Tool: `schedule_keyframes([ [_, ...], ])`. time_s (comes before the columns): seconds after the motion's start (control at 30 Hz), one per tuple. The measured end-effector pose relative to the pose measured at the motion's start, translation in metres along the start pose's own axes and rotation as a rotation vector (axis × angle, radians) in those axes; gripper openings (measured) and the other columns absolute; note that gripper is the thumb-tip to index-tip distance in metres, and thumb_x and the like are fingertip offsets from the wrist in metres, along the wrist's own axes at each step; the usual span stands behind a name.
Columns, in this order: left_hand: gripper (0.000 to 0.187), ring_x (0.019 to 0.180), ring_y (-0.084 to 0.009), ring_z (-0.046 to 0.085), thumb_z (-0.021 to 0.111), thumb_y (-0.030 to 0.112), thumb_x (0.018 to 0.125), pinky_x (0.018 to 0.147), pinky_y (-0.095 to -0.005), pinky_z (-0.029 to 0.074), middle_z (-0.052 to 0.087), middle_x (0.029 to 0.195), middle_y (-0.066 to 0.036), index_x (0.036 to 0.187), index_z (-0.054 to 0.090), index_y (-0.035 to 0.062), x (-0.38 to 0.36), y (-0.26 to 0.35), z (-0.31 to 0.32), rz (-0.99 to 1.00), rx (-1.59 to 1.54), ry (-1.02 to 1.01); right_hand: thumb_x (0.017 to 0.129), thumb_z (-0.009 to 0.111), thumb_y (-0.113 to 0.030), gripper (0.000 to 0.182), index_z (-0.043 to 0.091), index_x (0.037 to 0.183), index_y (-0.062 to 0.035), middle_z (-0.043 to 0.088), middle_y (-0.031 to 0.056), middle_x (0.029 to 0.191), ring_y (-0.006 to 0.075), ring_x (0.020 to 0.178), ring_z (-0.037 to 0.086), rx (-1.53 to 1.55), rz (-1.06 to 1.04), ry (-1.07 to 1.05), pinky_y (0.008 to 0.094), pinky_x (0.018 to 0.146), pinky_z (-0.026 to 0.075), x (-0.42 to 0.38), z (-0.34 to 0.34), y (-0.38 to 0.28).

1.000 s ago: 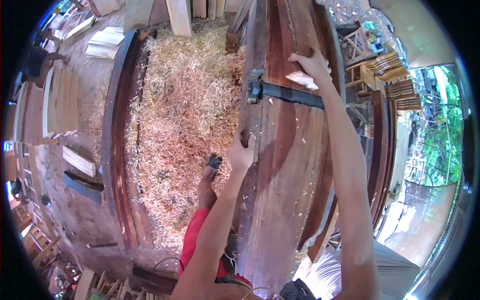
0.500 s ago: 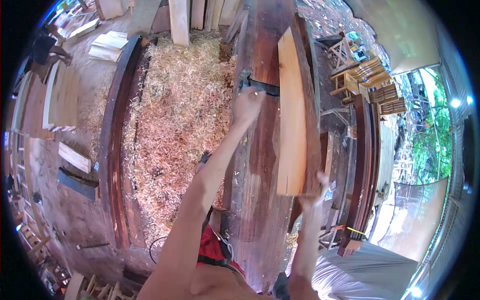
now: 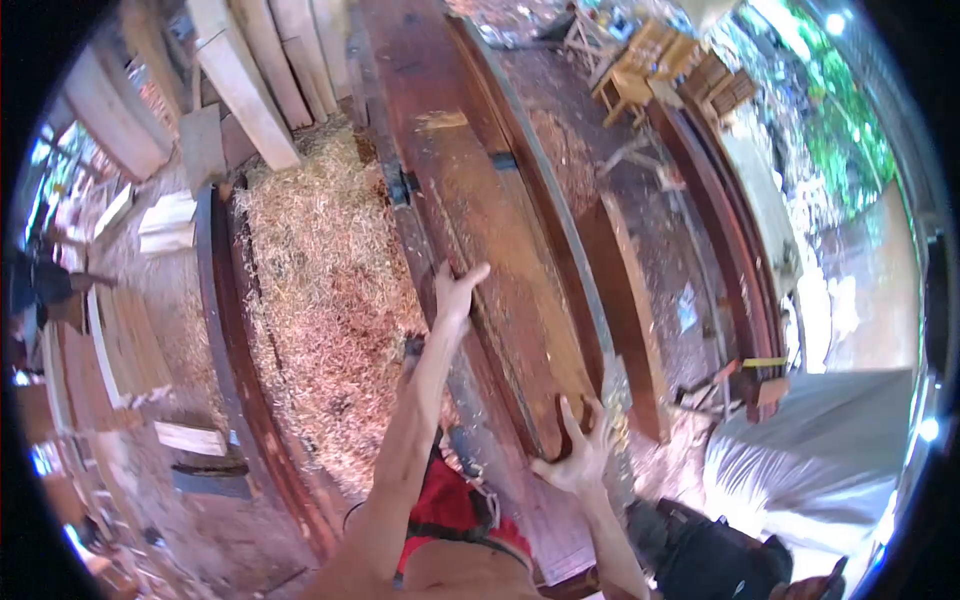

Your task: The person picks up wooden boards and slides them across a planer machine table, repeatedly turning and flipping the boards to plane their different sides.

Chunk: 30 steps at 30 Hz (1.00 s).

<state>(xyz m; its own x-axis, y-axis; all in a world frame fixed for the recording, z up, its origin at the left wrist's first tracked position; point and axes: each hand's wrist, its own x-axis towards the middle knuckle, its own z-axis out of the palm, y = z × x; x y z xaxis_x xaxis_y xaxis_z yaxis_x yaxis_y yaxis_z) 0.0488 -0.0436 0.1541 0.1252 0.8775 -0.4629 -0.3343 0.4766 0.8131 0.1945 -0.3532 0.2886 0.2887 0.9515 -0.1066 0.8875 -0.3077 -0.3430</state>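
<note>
A long brown wooden board [image 3: 515,265] lies on the thick dark timber bench [image 3: 400,45], rough face up with wood dust on it. My left hand [image 3: 455,295] is at the board's left edge, thumb stretched out over it and fingers apart. At the near end, my right hand [image 3: 582,455] touches the board with thumb and fingers spread. Farther up the bench, a dark metal piece [image 3: 398,186] sits at the left edge of the timber.
Wood shavings [image 3: 320,270] cover the ground to the left, bordered by a dark beam [image 3: 225,300]. Planks [image 3: 245,85] lean at the back. Another board [image 3: 625,310] stands right of the bench. Wooden chairs [image 3: 645,70] and stacked beams [image 3: 715,230] lie farther right. A dark bag [image 3: 720,560] is near my right arm.
The board has gone from standing on edge, pale side showing, to lying with its brown face up. My left hand has come back from the metal piece to the board. The view has turned.
</note>
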Motion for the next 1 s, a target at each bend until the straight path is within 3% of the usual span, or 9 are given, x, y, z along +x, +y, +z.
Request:
schedule_keyframes([
  [0.07,0.062,0.110,-0.0261,0.072,0.088,0.011,0.087,0.097,-0.0408,0.058,0.073,0.128,-0.015,0.141,0.060,-0.0012,-0.066,-0.018,0.007,-0.087,-0.018,0.080,0.049,0.093,-0.055,0.109,0.065,0.152,-0.0278,0.046,0.0185,0.155,0.0477,0.144,0.041,-0.023,0.038,-0.024,0.0684,0.113,0.032,-0.062,0.004,0.023],
  [0.1,0.059,0.112,-0.0243,0.071,0.086,0.007,0.088,0.099,-0.0388,0.056,0.073,0.130,-0.013,0.141,0.061,0.0001,-0.069,-0.070,-0.014,-0.075,-0.131,-0.047,0.049,0.092,-0.057,0.108,0.066,0.150,-0.0298,0.047,0.0177,0.154,0.0488,0.144,0.040,-0.066,0.034,-0.027,0.0696,0.110,0.033,-0.087,0.007,0.032],
  [0.23,0.070,0.121,-0.0243,0.068,0.086,0.006,0.087,0.107,-0.0381,0.052,0.071,0.135,-0.011,0.150,0.056,0.0008,-0.131,-0.133,-0.033,-0.192,-0.154,-0.089,0.046,0.093,-0.057,0.106,0.068,0.146,-0.0331,0.047,0.0155,0.154,0.0547,0.145,0.035,-0.120,0.069,-0.030,0.0731,0.110,0.033,-0.175,0.028,0.064],
  [0.3,0.072,0.127,-0.0264,0.064,0.085,0.007,0.088,0.112,-0.0396,0.048,0.067,0.142,-0.011,0.152,0.053,-0.0011,-0.138,-0.139,-0.036,-0.276,0.154,-0.083,0.046,0.094,-0.056,0.106,0.068,0.146,-0.0332,0.047,0.0153,0.154,0.0554,0.145,0.035,-0.090,0.117,-0.046,0.0742,0.110,0.032,-0.193,0.048,0.086],
  [0.37,0.086,0.137,-0.0314,0.058,0.085,0.020,0.093,0.119,-0.0400,0.042,0.059,0.152,-0.016,0.161,0.040,-0.0037,-0.130,-0.118,-0.017,0.064,0.379,0.050,0.045,0.096,-0.053,0.109,0.066,0.148,-0.0348,0.046,0.0154,0.155,0.0566,0.145,0.033,-0.036,0.142,-0.077,0.0771,0.111,0.032,-0.205,0.069,0.102],
  [0.47,0.112,0.166,-0.0455,0.006,0.071,0.061,0.097,0.132,-0.0648,0.009,0.009,0.181,-0.023,0.174,0.012,0.0071,-0.060,-0.072,0.020,0.518,1.221,-0.023,0.047,0.096,-0.054,0.109,0.064,0.150,-0.0365,0.043,0.0153,0.157,0.0570,0.146,0.032,-0.017,0.130,-0.129,0.0778,0.111,0.031,-0.208,0.109,0.122],
  [0.5,0.109,0.167,-0.0461,0.000,0.066,0.068,0.098,0.131,-0.0702,0.005,0.004,0.182,-0.020,0.175,0.014,0.0117,-0.037,-0.078,0.035,0.538,1.431,-0.027,0.051,0.096,-0.057,0.106,0.063,0.150,-0.0378,0.042,0.0148,0.157,0.0566,0.146,0.031,-0.030,0.135,-0.167,0.0784,0.108,0.032,-0.207,0.119,0.125],
  [0.6,0.103,0.167,-0.0444,0.001,0.055,0.077,0.098,0.130,-0.0716,0.005,0.006,0.183,-0.015,0.176,0.016,0.0209,-0.007,-0.098,0.059,0.548,1.948,-0.123,0.053,0.094,-0.061,0.103,0.063,0.149,-0.0389,0.043,0.0137,0.155,0.0572,0.145,0.032,-0.002,0.075,-0.049,0.0790,0.102,0.035,-0.213,0.152,0.146],
  [1.0,0.100,0.168,-0.0415,0.005,0.053,0.080,0.096,0.130,-0.0692,0.008,0.013,0.183,-0.008,0.175,0.021,0.0287,0.074,-0.083,0.055,0.684,1.944,-0.013,0.056,0.090,-0.061,0.091,0.068,0.142,-0.0429,0.047,0.0089,0.150,0.0567,0.141,0.039,0.050,0.073,0.005,0.0739,0.096,0.040,-0.142,0.168,0.115],
])
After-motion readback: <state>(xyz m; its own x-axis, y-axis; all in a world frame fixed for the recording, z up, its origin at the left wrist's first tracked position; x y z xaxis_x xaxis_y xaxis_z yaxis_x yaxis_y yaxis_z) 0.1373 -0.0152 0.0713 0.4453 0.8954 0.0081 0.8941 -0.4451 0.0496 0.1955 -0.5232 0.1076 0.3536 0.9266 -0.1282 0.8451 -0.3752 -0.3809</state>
